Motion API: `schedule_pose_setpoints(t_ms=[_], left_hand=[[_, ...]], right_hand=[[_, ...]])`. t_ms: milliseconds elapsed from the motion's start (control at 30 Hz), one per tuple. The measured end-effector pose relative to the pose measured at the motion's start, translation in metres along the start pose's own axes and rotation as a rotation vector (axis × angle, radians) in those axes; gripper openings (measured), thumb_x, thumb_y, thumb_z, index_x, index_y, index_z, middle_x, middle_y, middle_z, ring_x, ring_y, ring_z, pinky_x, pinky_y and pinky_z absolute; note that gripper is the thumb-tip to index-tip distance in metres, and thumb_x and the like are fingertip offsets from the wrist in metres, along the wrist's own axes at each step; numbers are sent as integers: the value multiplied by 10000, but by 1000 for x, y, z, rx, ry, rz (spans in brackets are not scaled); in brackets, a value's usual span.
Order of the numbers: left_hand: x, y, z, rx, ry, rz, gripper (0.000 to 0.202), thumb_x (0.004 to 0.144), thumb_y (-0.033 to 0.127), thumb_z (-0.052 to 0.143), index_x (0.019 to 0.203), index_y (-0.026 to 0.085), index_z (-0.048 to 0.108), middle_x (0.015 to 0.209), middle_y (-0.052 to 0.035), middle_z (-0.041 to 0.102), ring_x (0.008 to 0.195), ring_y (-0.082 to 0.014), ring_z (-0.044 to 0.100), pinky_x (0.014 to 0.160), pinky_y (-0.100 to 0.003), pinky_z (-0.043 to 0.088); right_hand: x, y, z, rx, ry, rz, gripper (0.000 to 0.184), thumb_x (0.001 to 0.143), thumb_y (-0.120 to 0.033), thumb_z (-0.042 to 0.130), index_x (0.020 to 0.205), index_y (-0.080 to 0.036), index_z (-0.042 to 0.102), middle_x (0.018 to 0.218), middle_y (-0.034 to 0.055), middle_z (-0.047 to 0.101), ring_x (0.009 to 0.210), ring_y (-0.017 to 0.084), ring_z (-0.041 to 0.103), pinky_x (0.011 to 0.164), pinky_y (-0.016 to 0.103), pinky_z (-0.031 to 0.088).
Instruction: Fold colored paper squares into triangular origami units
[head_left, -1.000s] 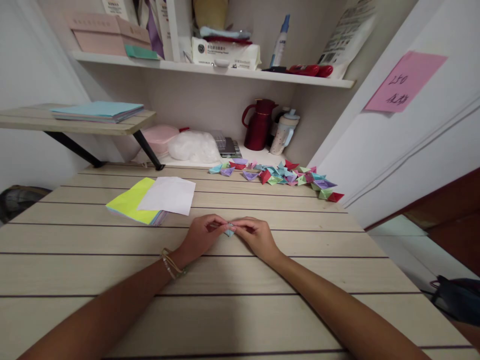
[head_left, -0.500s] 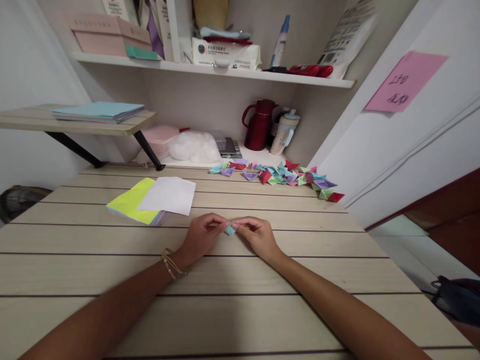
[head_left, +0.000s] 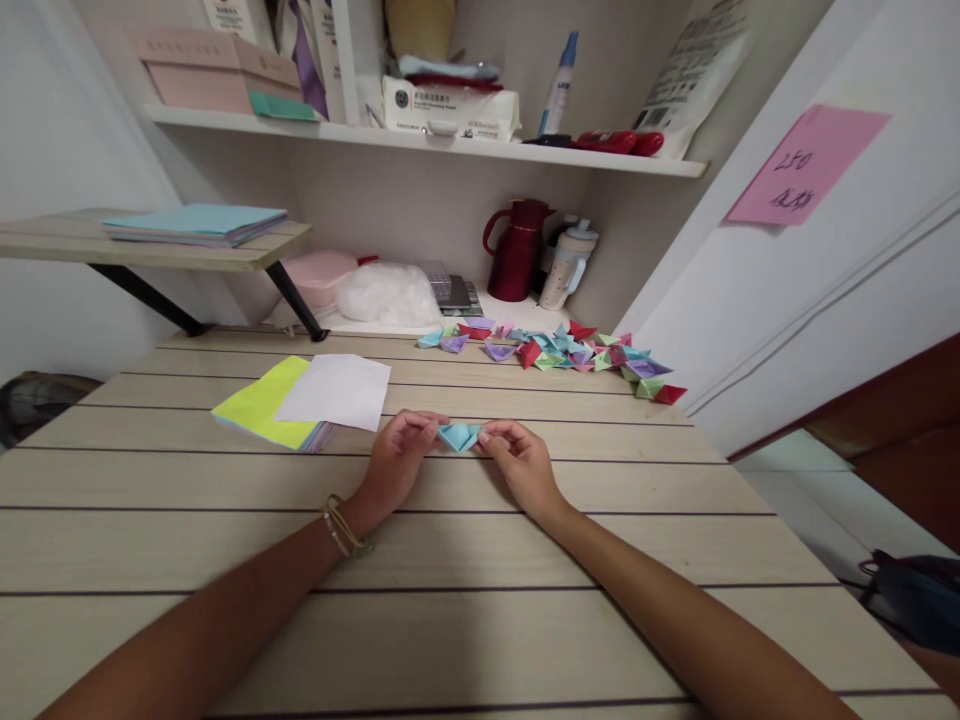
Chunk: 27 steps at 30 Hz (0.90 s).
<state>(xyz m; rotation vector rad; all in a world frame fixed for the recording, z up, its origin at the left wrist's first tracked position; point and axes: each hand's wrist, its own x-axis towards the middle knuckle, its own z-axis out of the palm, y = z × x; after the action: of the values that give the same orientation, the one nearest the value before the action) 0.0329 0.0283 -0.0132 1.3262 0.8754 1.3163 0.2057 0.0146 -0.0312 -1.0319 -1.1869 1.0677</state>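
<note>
Blue folded paper piece (head_left: 459,435) is held just above the wooden table (head_left: 450,620), mid-table, between both hands.
- Left hand (head_left: 397,455): thumb and forefinger pinch the piece's left tip. The other fingers are curled under.
- Right hand (head_left: 521,460): the same pinch on the right tip. Both wrists are low, near the tabletop.
- The piece looks spread sideways, with a small peak in its middle and two points outward.

Handling (judgement):
- It is very light, made of thin paper.
- It is stiff only along the creases and soft across the flat panels.
- It would crush or tear under a hard squeeze, and it is not slippery.
- The best hold is at the two end tips, where the layers are thickest, as it is held now. The middle peak should be left untouched.

Surroundings:
- A stack of coloured sheets (head_left: 262,405), yellow on top, lies near the left hand on its far side. A white sheet (head_left: 337,392) lies across its right corner.
- A pile of folded paper pieces (head_left: 570,352) in red, purple, green and blue sits along the far right edge, well apart from the hands.
- A red jug (head_left: 517,250) and a pale tumbler (head_left: 568,265) stand behind that pile, by the wall.
- A pink note (head_left: 806,165) is stuck on the right-hand panel.
- There is a cord bracelet (head_left: 341,525) on the left wrist.

Obstructions: nothing lies between the two hands. The nearest thing is the corner of the white sheet, near the left knuckles but not touching them.
</note>
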Motion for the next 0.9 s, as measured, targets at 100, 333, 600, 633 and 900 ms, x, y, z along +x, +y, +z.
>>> schedule_pose_setpoints(t_ms=[100, 333, 600, 633, 900], left_hand=[[0, 0, 0, 4, -36, 29, 171, 785, 322, 569, 777, 161, 512, 1000, -90, 649, 890, -182, 620, 777, -345, 499], [-6, -4, 0, 138, -149, 156, 95, 827, 264, 520, 815, 170, 518, 976, -76, 626, 943, -172, 592, 804, -319, 476], [-9, 0, 2, 192, -139, 167, 136, 848, 245, 474, 963, 180, 504, 1036, -90, 604, 981, -176, 574, 845, -341, 477], [-9, 0, 2, 215, -142, 172, 150, 849, 244, 469, 975, 180, 515, 1044, -91, 603, 988, -180, 570, 844, -339, 476], [-5, 2, -1, 280, -169, 74, 176, 843, 272, 459, 955, 182, 561, 971, -60, 653, 883, -187, 619, 797, -332, 487]], right_hand=[[-1, -1, 1, -9, -40, -21, 245, 716, -401, 637, 833, -191, 592, 773, 39, 656, 724, 173, 624, 700, 299, 514], [-6, -2, 2, -52, -105, -65, 216, 720, -349, 651, 827, -197, 541, 786, 23, 632, 669, 141, 602, 626, 256, 492], [-5, -1, 1, -87, -33, -120, 189, 752, -322, 603, 873, -188, 547, 806, 52, 645, 687, 145, 607, 621, 254, 500], [-5, -2, 1, -103, -37, -127, 181, 755, -313, 597, 879, -187, 561, 821, 59, 652, 708, 153, 613, 633, 263, 505], [-7, -7, 1, -145, -24, -127, 224, 727, -330, 624, 897, -187, 606, 847, 66, 684, 769, 192, 649, 695, 310, 537]])
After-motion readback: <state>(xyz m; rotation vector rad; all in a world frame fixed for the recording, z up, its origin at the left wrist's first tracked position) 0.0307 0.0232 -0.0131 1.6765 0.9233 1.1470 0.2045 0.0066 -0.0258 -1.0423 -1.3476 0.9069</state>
